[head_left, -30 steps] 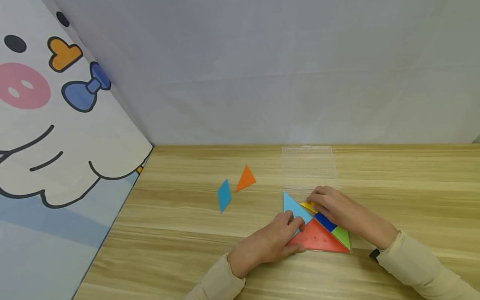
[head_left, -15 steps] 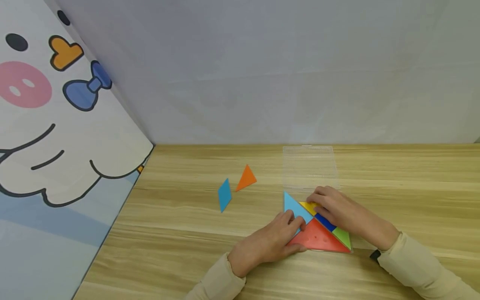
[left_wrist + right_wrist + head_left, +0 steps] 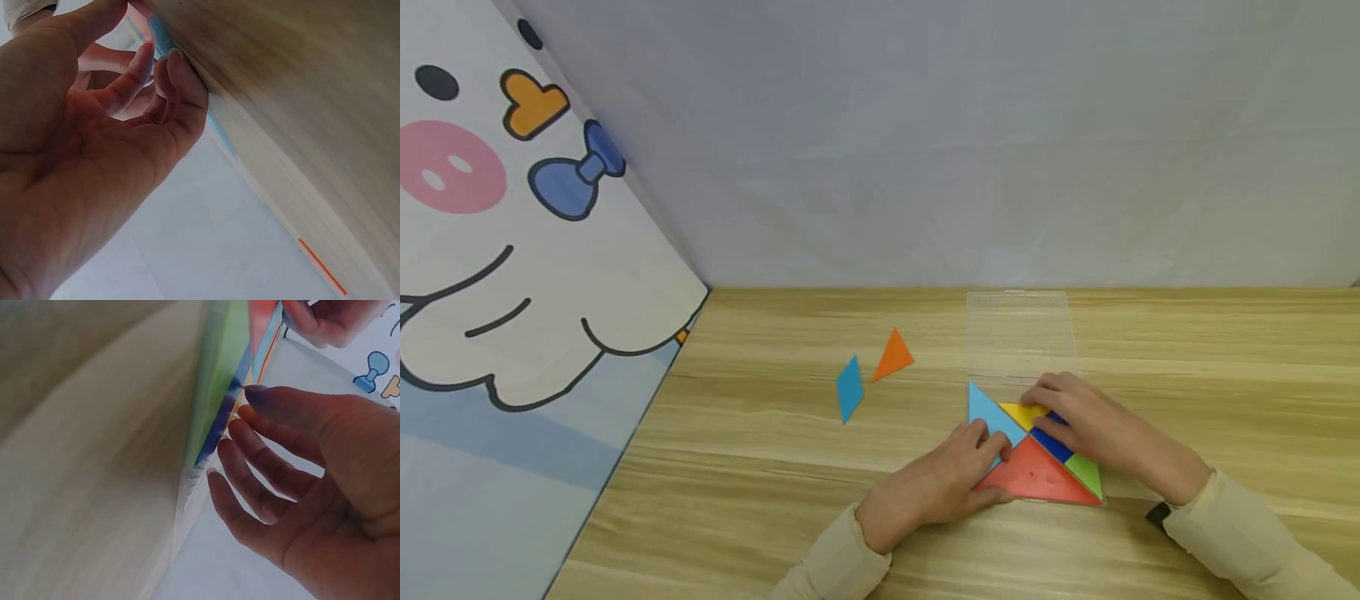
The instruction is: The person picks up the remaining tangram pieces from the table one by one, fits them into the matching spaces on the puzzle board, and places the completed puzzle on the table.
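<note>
A tray of tangram pieces lies open on the table, its clear lid folded back behind it. Inside are a light blue triangle, a red triangle, a yellow triangle, a dark blue piece and a green piece. My left hand holds the tray's near left corner, fingers curled over the light blue triangle and thumb along the near edge. My right hand rests its loosely bent fingers on the yellow and dark blue pieces, hiding part of both.
Left of the tray, a blue parallelogram and an orange triangle lie loose on the wooden table. A pale wall stands behind, and a cartoon-printed panel is on the left.
The yellow triangle has turned slightly and lies flatter beside the dark blue piece. My right hand has drawn a little to the right, uncovering more dark blue. The left hand stays in place.
</note>
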The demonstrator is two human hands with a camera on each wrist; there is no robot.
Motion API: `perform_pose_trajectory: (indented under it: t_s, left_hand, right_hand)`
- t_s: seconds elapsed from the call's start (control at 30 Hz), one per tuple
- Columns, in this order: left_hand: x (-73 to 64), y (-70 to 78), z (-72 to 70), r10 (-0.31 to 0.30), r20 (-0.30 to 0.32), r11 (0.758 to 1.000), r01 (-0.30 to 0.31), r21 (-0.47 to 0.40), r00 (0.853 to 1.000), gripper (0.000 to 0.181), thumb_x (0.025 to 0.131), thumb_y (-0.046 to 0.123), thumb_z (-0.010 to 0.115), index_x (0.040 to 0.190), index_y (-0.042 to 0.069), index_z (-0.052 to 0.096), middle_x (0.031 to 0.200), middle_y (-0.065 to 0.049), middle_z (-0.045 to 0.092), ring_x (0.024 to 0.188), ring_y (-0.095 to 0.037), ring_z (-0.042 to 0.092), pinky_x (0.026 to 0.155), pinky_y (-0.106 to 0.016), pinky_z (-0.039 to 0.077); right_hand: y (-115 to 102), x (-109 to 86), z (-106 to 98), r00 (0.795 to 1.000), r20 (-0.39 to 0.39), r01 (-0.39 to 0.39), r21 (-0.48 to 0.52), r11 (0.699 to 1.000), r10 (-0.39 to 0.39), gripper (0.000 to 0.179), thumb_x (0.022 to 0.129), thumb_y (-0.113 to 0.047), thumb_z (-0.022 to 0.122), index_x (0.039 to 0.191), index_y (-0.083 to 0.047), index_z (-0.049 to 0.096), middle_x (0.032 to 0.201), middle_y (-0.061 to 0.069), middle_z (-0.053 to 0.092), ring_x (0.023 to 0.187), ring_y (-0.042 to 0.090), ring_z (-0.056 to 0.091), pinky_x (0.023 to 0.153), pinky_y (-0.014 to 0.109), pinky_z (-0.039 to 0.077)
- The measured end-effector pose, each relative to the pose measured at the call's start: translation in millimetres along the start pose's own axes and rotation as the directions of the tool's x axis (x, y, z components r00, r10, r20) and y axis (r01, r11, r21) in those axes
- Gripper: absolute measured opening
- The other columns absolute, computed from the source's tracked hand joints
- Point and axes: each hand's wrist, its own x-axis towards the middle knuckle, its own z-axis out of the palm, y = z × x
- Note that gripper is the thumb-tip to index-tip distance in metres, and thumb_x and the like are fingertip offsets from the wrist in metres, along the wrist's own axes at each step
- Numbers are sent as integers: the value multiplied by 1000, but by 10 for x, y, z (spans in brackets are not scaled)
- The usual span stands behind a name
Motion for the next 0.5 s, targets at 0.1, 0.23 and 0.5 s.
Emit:
perform_pose_trajectory:
  t_s: [0.1, 0.23, 0.5]
  left_hand:
    - [1, -7, 4, 5, -6, 1000, -5, 4, 1000, 32, 98, 30, 72, 117, 9, 57, 96, 1, 44, 82, -8, 39, 73, -14, 33]
    - [4, -15, 3, 1, -4, 1000, -1, 5, 1000, 31, 98, 30, 71, 117, 9, 57, 96, 1, 44, 83, -8, 39, 73, -13, 33]
    - [18, -32, 30, 1, 1, 1000, -1, 5, 1000, 32, 99, 31, 71, 118, 9, 56, 97, 1, 44, 82, -8, 39, 73, -14, 33]
  right_hand:
    - [12, -15, 2, 1000, 8, -21, 11, 1000, 21, 20, 91, -1, 74, 111, -3, 71, 108, 3, 65, 100, 26, 61, 86, 46, 55]
    - [35, -31, 15, 1000, -4, -13, 9, 1000, 13, 20, 91, -2, 75, 111, -3, 71, 108, 2, 64, 98, 24, 60, 84, 44, 55]
    - [74, -68, 49, 998, -51, 28, -19, 999, -29, 21, 89, -1, 77, 109, -3, 71, 106, 2, 64, 97, 23, 60, 83, 43, 55]
